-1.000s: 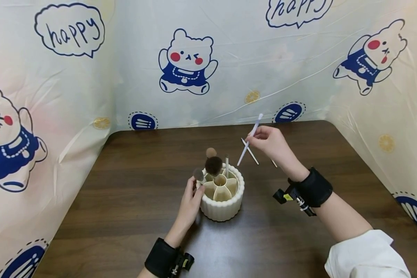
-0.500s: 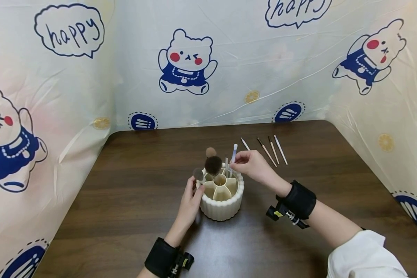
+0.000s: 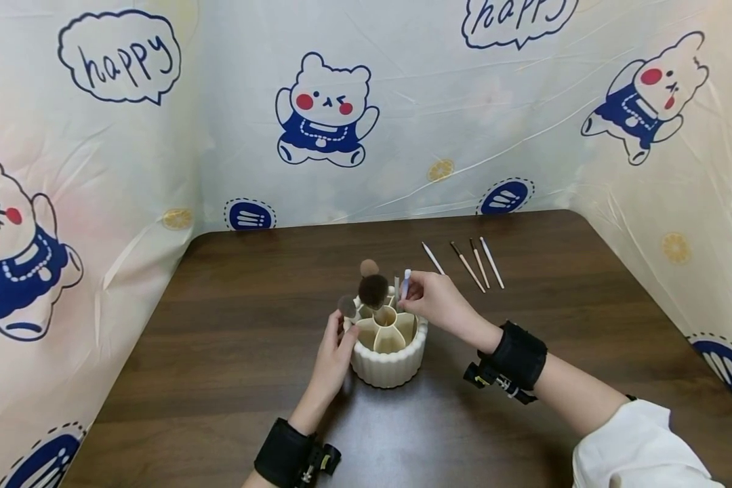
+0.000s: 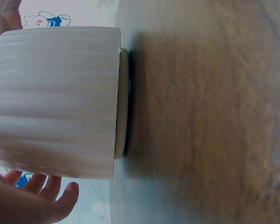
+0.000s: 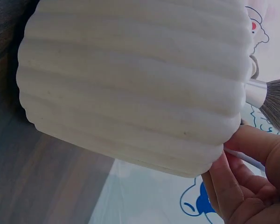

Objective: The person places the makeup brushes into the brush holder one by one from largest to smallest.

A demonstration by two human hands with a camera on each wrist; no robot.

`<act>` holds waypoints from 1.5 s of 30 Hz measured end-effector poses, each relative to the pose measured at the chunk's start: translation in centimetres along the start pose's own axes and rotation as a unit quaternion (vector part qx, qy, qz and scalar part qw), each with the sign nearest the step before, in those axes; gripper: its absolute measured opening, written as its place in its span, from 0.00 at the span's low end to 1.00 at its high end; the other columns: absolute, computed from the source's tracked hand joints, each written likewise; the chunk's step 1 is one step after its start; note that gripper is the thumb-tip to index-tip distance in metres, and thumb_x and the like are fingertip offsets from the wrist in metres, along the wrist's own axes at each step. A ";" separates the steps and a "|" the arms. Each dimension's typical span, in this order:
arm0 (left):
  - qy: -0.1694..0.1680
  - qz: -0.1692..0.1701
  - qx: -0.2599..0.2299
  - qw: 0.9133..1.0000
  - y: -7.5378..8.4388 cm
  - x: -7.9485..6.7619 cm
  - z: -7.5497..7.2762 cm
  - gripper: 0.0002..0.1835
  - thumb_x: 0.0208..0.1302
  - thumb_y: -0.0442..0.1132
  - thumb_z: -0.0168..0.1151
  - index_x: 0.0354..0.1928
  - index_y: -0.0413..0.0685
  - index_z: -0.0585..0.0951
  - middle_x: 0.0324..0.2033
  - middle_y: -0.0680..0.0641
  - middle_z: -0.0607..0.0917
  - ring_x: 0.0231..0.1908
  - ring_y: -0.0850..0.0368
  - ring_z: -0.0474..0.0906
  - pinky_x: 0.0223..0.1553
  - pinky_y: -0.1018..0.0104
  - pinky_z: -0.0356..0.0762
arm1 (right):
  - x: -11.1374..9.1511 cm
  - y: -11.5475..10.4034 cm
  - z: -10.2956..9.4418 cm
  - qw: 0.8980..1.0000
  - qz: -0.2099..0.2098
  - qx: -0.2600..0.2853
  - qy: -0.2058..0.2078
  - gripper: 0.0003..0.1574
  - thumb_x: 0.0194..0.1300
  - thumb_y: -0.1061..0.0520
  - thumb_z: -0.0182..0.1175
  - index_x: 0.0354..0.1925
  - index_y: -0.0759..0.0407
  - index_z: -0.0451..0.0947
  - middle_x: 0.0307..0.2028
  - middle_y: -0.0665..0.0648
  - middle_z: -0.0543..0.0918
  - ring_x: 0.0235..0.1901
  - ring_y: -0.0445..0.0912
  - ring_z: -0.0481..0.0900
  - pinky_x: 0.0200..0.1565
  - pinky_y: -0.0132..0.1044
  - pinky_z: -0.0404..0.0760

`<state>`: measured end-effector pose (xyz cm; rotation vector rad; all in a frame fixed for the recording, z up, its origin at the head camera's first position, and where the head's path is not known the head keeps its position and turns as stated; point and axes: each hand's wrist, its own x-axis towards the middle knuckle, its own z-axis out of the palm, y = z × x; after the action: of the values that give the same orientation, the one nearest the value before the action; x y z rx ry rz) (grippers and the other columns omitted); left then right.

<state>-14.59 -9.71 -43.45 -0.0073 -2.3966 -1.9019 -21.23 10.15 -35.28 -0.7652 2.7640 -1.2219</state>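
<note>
A cream fluted makeup brush holder (image 3: 385,369) with petal-shaped compartments stands upright on the table. My left hand (image 3: 329,356) grips its left side, thumb at the rim; in the left wrist view the fingers (image 4: 51,189) lie against the wall. At the right rim my right hand (image 3: 440,305) pinches a slim lilac stick (image 3: 406,286) with a white tip, held upright. Its lower end is hidden inside the holder. Standing in the holder are a big dark fluffy brush (image 3: 373,291), a tan brush (image 3: 369,268), a grey brush (image 3: 346,306) and a slim pale stick (image 3: 396,291).
Behind the holder, at the table's far right, lie several slim sticks: a white one (image 3: 433,257), two brown-ended ones (image 3: 468,268) and another white one (image 3: 491,263). A printed cloth (image 3: 402,135) rises along the back and sides of the brown table (image 3: 232,352).
My right hand has brought the lilac stick left and down from behind the holder to its right rim, then lowered it into the holder. The left hand stays put.
</note>
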 end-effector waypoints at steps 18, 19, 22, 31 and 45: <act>-0.002 0.003 -0.001 1.000 0.1 0.0 -0.1 0.22 0.72 0.39 0.46 0.65 0.40 0.64 0.56 0.35 0.74 0.59 0.42 0.71 0.59 0.51 0.69 | 0.8 -0.7 -0.2 0.992 -0.036 -0.116 -0.037 0.07 0.50 0.63 0.71 0.23 0.61 0.81 0.23 0.55 0.86 0.25 0.42 0.83 0.31 0.31 0.79; -0.001 0.003 0.000 1.000 0.1 0.0 -0.1 0.22 0.72 0.39 0.46 0.65 0.40 0.64 0.56 0.35 0.75 0.59 0.43 0.71 0.59 0.51 0.69 | 0.9 -0.7 -0.2 0.991 -0.034 -0.119 -0.045 0.07 0.50 0.63 0.71 0.23 0.61 0.81 0.23 0.55 0.86 0.25 0.42 0.83 0.30 0.30 0.79; 0.000 0.002 0.001 1.000 0.1 0.0 -0.1 0.22 0.72 0.39 0.46 0.65 0.40 0.64 0.56 0.35 0.75 0.59 0.43 0.71 0.59 0.52 0.69 | 1.2 -0.9 -0.3 0.989 -0.029 -0.131 -0.064 0.06 0.52 0.63 0.70 0.22 0.61 0.81 0.22 0.54 0.86 0.23 0.40 0.80 0.29 0.28 0.76; 0.002 0.001 -0.005 1.000 0.4 0.0 0.0 0.23 0.72 0.39 0.46 0.66 0.40 0.63 0.58 0.34 0.74 0.60 0.42 0.71 0.60 0.51 0.69 | 1.7 -1.3 -0.6 0.983 -0.013 -0.145 -0.107 0.08 0.57 0.60 0.67 0.22 0.60 0.84 0.19 0.52 0.83 0.18 0.36 0.68 0.24 0.25 0.64; -0.011 -0.002 -0.008 1.000 0.1 0.0 0.0 0.25 0.73 0.40 0.45 0.68 0.40 0.61 0.61 0.34 0.72 0.62 0.40 0.69 0.62 0.48 0.67 | 1.9 -1.4 -0.6 0.984 0.016 -0.120 -0.132 0.11 0.59 0.59 0.64 0.22 0.62 0.83 0.17 0.48 0.75 0.17 0.38 0.63 0.23 0.25 0.61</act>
<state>-14.59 -9.67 -43.33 -0.0243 -2.3975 -1.9323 -22.43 8.94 -33.52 -0.8250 2.7159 -0.7272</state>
